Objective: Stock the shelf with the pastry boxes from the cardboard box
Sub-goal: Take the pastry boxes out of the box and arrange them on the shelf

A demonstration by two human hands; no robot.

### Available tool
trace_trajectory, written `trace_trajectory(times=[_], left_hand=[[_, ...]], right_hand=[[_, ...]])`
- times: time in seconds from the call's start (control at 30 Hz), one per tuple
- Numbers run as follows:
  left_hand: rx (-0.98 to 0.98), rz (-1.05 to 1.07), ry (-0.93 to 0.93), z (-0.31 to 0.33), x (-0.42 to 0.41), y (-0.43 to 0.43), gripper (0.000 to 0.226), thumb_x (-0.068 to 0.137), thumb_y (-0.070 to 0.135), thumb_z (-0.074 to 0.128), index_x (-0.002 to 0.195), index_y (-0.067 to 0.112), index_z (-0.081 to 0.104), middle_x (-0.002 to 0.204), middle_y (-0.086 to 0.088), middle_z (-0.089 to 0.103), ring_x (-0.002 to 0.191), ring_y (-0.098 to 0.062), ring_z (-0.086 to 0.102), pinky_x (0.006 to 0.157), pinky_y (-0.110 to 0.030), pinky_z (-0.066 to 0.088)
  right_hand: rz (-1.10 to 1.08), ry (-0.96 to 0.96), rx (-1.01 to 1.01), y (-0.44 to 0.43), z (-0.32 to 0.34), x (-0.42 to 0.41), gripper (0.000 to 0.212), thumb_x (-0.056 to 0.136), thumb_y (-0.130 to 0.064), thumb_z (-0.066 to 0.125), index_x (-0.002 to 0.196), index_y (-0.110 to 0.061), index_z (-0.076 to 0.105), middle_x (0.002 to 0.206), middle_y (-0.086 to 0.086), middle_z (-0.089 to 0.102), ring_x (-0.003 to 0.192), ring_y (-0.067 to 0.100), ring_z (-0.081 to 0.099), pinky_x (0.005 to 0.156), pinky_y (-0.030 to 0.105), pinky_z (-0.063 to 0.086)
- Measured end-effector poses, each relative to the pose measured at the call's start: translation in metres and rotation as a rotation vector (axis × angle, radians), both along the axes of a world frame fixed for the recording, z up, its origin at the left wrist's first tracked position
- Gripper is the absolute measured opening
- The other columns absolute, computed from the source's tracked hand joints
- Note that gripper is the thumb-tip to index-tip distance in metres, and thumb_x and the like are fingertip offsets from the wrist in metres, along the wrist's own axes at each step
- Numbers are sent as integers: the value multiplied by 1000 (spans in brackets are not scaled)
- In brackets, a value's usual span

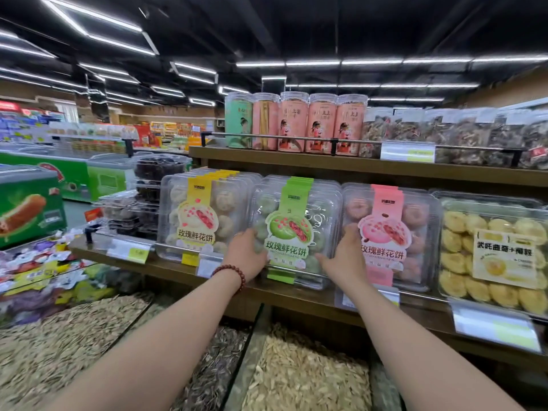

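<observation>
On middle shelf (178, 269), green-label pastry box (292, 229) upright between yellow-label boxes (195, 215) and pink-label boxes (385, 232); left hand (249, 256) grips its left edge, right hand (344, 259) its right edge.

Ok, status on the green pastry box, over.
Holding the green-label pastry box: left grip on its left edge, right grip on its right. Box upright on shelf. Nothing blocking.

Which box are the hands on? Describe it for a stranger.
Find the wooden shelf and the tier under the tall jars. There the left hand and right hand grip the green-label box, between the yellow-label box and pink-label box. No other box label is green.
</observation>
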State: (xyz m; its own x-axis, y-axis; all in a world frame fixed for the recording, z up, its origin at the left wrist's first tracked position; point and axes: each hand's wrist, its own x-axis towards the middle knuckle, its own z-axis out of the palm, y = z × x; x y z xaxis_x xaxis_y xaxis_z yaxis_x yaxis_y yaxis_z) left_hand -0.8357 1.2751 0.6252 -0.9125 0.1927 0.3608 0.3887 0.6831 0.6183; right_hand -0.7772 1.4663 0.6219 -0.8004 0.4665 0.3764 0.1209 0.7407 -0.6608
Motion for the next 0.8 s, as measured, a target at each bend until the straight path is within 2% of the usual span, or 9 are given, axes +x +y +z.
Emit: trace_trajectory(times=[0.07, 0.13, 0.2, 0.3, 0.37, 0.5, 0.6, 0.7, 0.8], left_hand=[[58, -17, 22, 5, 13, -19, 41, 88, 16, 55, 128, 11, 49, 111, -8, 61, 104, -22, 57, 84, -28, 44], [98, -38, 34, 8, 30, -40, 33, 90, 13, 52, 123, 12, 52, 90, -2, 59, 84, -16, 56, 72, -26, 42], [129, -41, 23, 7, 49, -67, 28, 89, 14, 53, 117, 15, 55, 86, -1, 58, 82, -17, 57, 73, -28, 45], [169, -45, -11, 0, 75, -108, 5, 86, 16, 58, 90, 18, 61, 83, -6, 67, 83, -22, 65, 83, -35, 53], [161, -67, -23, -6, 95, -141, 10, 85, 17, 60, 76, 21, 61, 78, -6, 70, 76, -19, 68, 79, -33, 55], [168, -110, -47, -20, 140, -209, 11, 86, 17, 61, 76, 17, 66, 70, -1, 71, 68, -13, 69, 70, -27, 56], [77, -120, -67, -40, 177, -268, 15, 83, 19, 63, 69, 24, 64, 62, 6, 68, 65, -8, 67, 68, -22, 53], [24, -154, -161, -73, 219, -322, 24, 83, 12, 63, 63, 24, 58, 63, -2, 66, 65, -15, 65, 65, -24, 51], [-34, -164, -315, -115, 258, -376, 15, 86, 9, 60, 72, 13, 64, 64, -5, 64, 59, -14, 59, 60, -25, 52]], right_hand=[[-54, 3, 93, -9, 7, 15, 68, 81, -30, 70, 133, -8, 32, 142, 12, 35, 122, 32, 48, 95, 46, 46], [-70, 12, 186, -25, 14, 32, 51, 82, -30, 66, 123, -9, 43, 128, 12, 49, 113, 32, 52, 90, 45, 48], [-33, -5, 203, -51, 19, 53, 38, 81, -30, 63, 113, -11, 54, 111, 11, 62, 105, 33, 56, 88, 43, 48], [28, -20, 147, -95, 17, 86, 20, 82, -25, 58, 99, -15, 62, 97, 8, 68, 99, 30, 59, 82, 36, 49], [63, -31, 169, -131, 12, 111, 13, 82, -24, 57, 91, -16, 63, 94, 6, 68, 96, 27, 61, 80, 35, 50], [104, -56, 152, -207, -2, 158, 8, 85, -27, 58, 85, -20, 64, 92, 2, 68, 93, 23, 62, 81, 34, 51], [155, -81, 117, -273, -18, 188, 9, 85, -30, 58, 81, -23, 62, 90, -2, 67, 92, 20, 62, 80, 34, 51], [218, -108, 74, -331, -40, 220, 11, 86, -29, 58, 78, -22, 62, 85, -3, 66, 90, 20, 62, 81, 35, 52], [309, -143, 35, -386, -71, 251, 13, 86, -27, 58, 80, -17, 65, 83, -3, 67, 83, 19, 62, 78, 37, 53]])
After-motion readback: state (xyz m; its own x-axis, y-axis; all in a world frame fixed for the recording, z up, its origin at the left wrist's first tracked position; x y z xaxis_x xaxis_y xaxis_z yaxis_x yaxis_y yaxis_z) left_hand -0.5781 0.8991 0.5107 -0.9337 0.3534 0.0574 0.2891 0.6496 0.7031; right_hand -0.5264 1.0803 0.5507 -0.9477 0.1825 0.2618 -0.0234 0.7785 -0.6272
